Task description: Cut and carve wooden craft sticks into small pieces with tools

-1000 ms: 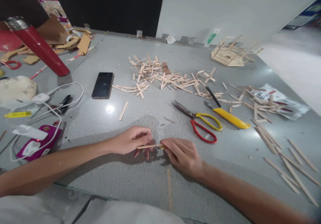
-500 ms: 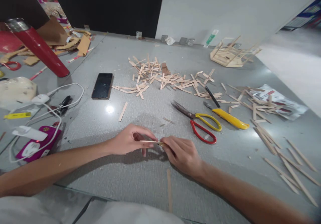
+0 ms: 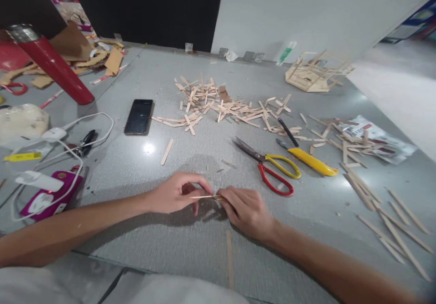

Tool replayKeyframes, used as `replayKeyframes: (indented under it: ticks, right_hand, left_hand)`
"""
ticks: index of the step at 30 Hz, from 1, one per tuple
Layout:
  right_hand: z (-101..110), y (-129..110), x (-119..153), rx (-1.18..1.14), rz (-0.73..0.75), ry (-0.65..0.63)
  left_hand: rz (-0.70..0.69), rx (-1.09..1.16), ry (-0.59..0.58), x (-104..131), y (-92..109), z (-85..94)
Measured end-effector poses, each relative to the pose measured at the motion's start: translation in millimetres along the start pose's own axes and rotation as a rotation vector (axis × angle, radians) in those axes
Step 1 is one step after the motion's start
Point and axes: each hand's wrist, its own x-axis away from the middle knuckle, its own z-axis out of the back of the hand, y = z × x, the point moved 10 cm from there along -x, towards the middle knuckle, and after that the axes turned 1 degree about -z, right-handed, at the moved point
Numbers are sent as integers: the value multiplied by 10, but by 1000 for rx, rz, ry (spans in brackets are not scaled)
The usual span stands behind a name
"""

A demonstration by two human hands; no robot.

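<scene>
Between my hands, low over the table, is a thin wooden craft stick, seen edge-on. My left hand pinches its left part between thumb and fingers. My right hand is closed around the right end, where something small and yellowish shows between the fingertips; its exact shape is hidden. One loose stick lies beyond my left hand, and a strip of wood lies nearer my body. Scissors with one red and one yellow handle rest open beyond my right hand, next to a yellow utility knife.
A pile of craft sticks spreads across the middle. Farther back right stands a stick frame. On the left are a phone, a red flask, and a purple power strip with white cables. More strips lie right.
My left hand and the stick have dipped slightly toward me, with the left fingers shifting a little on it. My right hand stays nearly in place. The other things have not moved.
</scene>
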Motion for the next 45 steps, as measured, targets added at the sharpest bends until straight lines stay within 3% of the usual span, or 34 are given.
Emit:
replayKeyframes:
  ticks: [11,29,45]
  right_hand:
    - [-38,-51,19,-46,63,-55]
    - [-48,-158,27,-29,165,-64]
    - [-59,-141,72,-26,171,-62]
  left_hand:
    - [5,153,-137,-6,-25,-121]
    - [-42,-92,-337,89,97,-324]
    - [-42,-126,-371,107,94,-360]
